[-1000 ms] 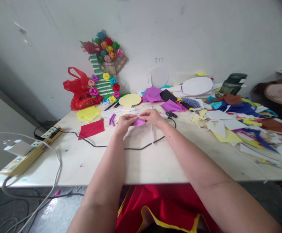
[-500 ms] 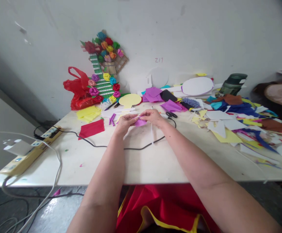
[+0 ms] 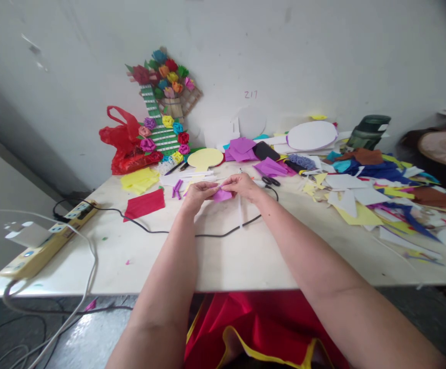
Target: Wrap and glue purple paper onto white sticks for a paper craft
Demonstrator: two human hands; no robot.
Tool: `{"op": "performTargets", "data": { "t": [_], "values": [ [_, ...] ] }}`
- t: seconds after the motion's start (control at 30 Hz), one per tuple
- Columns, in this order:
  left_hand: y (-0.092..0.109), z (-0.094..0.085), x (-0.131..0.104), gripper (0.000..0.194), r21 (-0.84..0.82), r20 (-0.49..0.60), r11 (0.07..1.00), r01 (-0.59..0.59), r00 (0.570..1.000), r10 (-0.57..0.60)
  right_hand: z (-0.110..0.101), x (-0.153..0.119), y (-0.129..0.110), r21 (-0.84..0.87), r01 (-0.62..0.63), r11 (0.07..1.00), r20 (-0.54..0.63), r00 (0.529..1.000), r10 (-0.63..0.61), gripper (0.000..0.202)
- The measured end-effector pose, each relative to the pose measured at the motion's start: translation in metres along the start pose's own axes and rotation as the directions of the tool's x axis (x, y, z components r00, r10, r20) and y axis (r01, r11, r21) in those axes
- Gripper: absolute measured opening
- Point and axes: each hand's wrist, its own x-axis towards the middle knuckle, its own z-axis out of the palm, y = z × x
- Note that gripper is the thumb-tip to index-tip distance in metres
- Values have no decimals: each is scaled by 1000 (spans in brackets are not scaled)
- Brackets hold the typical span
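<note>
A small piece of purple paper [image 3: 221, 195] is pinched between my two hands above the table. My left hand [image 3: 200, 193] grips its left side with closed fingers; my right hand [image 3: 241, 185] pinches its upper right side. The fingertips almost meet and hide the upper edge of the paper. A thin white strip [image 3: 240, 212] hangs below my right hand; its upper end is hidden. Just left of my left hand lie several small purple paper rolls [image 3: 177, 189]. Black-handled scissors [image 3: 271, 181] rest to the right of my right hand.
A black cable [image 3: 223, 235] crosses the table [image 3: 246, 266] below my hands, running from a power strip [image 3: 49, 241] at left. Red paper [image 3: 144, 205] lies left. Paper scraps [image 3: 361, 195] and a dark green bottle [image 3: 368, 134] are at right. Paper flowers [image 3: 169, 77] stand at the back.
The hands and the purple paper stay in nearly the same place. The whole view has shifted very slightly.
</note>
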Motion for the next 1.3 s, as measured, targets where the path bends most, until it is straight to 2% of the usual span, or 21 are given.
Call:
{"op": "performTargets", "data": {
  "t": [0.3, 0.7, 0.97, 1.17, 1.3],
  "values": [
    [1, -1, -1, 35, -39, 13, 999, -12, 1000, 12, 0, -1, 0, 156, -17, 988, 8, 1000, 16, 17],
    [6, -1, -3, 33, -153, 49, 988, 22, 999, -15, -4, -3, -1, 253, -20, 967, 67, 998, 4, 19],
    [7, 1, -4, 30, -104, 33, 994, 13, 999, -10, -5, -2, -1, 241, -36, 970, 75, 997, 18, 18],
    [4, 0, -3, 30, -56, 38, 998, -23, 999, 25, 0, -2, -3, 172, 0, 985, -13, 1000, 3, 20],
    [0, -2, 0, 31, -31, 50, 998, -51, 997, 52, 2, -2, -3, 122, 32, 992, -23, 999, -30, 21]
  ]
}}
